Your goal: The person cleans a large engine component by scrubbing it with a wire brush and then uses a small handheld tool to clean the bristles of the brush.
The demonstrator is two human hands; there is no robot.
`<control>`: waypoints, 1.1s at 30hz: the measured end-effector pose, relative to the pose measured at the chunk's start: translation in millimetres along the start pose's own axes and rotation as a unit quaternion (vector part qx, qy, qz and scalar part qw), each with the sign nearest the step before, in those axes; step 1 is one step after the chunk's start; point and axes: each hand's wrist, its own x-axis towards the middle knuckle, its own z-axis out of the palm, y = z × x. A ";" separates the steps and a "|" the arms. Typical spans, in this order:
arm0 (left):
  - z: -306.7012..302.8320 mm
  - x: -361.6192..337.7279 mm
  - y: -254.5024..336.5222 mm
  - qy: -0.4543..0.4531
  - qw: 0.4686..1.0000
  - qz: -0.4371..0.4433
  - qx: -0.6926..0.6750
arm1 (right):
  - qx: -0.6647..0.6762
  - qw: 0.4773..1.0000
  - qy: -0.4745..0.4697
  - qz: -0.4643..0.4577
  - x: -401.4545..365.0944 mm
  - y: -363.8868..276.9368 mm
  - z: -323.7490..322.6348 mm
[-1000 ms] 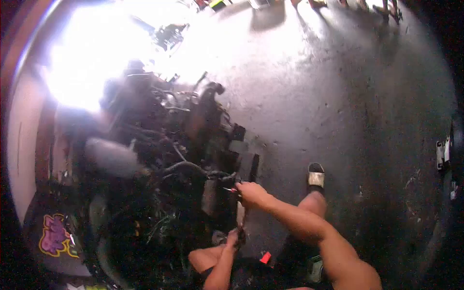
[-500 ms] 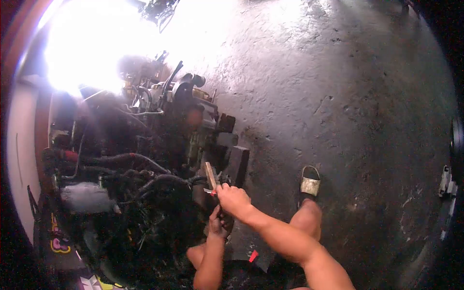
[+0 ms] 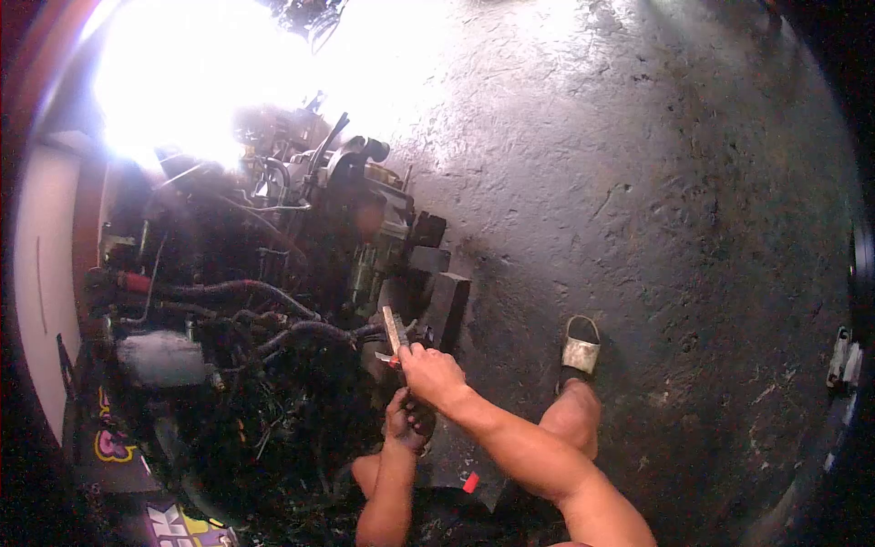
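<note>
My right hand (image 3: 432, 376) is closed round a flat, light-brown strip (image 3: 393, 330) that points up and away from it. A small red and silvery piece (image 3: 389, 359) shows at its fingertips; what it belongs to is hard to make out. Just below, my left hand (image 3: 407, 421) has its fingers curled, palm up, near a dark part; what it grips, if anything, is hidden in shadow. Both hands are at the near right side of a dark engine (image 3: 365, 264) with hoses and pipes.
A dark block (image 3: 448, 305) stands on the floor beyond my hands. My foot in a worn light shoe (image 3: 581, 356) is on the grey floor (image 3: 693, 273). A whitish canister (image 3: 162, 358) lies among hoses at left. A small red piece (image 3: 470, 482) shows near my legs.
My right hand and the strip have shifted slightly left. My left hand has moved slightly left and its fingers look a little more apart from the right hand.
</note>
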 end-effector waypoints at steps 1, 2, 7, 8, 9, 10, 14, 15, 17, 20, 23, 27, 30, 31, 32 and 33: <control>0.0 -0.8 1.1 -0.041 0.999 -0.017 -0.005 | 0.000 1.000 0.001 -0.001 -0.9 0.2 -1.0; 1.7 0.0 0.1 -0.041 0.999 -0.016 -0.004 | 0.000 1.000 0.002 -0.003 -1.6 0.4 -2.1; 13.8 -3.5 3.7 -0.004 0.999 -0.009 -0.031 | -0.002 1.000 0.016 -0.007 -1.8 -1.3 -4.1; 12.2 -2.9 4.5 -0.003 0.999 -0.008 -0.031 | 0.000 1.000 0.016 -0.003 -0.8 -1.2 -3.7; 11.4 -1.8 5.2 -0.026 0.999 -0.009 -0.021 | 0.003 1.000 0.016 0.002 0.3 -0.6 -3.3; 10.3 -1.0 5.0 -0.050 0.999 -0.010 -0.012 | 0.002 1.000 0.015 0.000 0.8 -0.1 -2.5; 13.4 3.8 5.1 0.026 1.000 -0.005 0.017 | -0.009 1.000 0.012 -0.001 1.6 0.7 -2.1; 12.4 6.9 3.6 0.027 1.000 0.002 0.008 | -0.010 1.000 0.013 0.000 1.3 0.7 -1.8; 9.9 12.0 1.9 0.029 1.000 0.009 -0.002 | -0.012 1.000 0.019 0.001 1.2 0.4 -1.1; 10.3 13.9 2.9 0.018 0.998 0.034 0.045 | -0.014 1.000 0.025 0.004 1.7 0.4 -1.1; 15.2 9.2 4.6 -0.015 0.999 0.012 0.045 | -0.013 1.000 0.024 0.005 2.4 0.5 0.5; 13.0 5.5 2.7 0.041 0.999 0.026 0.019 | -0.041 0.997 0.054 -0.023 3.5 2.4 8.6; 17.7 4.9 2.1 0.037 0.999 0.023 0.015 | -0.043 0.998 0.043 -0.023 3.1 4.3 3.9; 17.9 5.9 1.9 0.039 0.998 0.032 0.022 | -0.043 0.998 0.042 -0.023 2.9 4.2 3.2; 14.0 7.8 2.2 0.039 0.999 0.032 0.022 | -0.027 0.999 0.031 -0.010 2.1 2.8 -0.6; 10.7 8.2 3.9 0.019 0.999 0.030 0.025 | -0.011 1.000 0.020 0.003 1.6 2.6 -2.5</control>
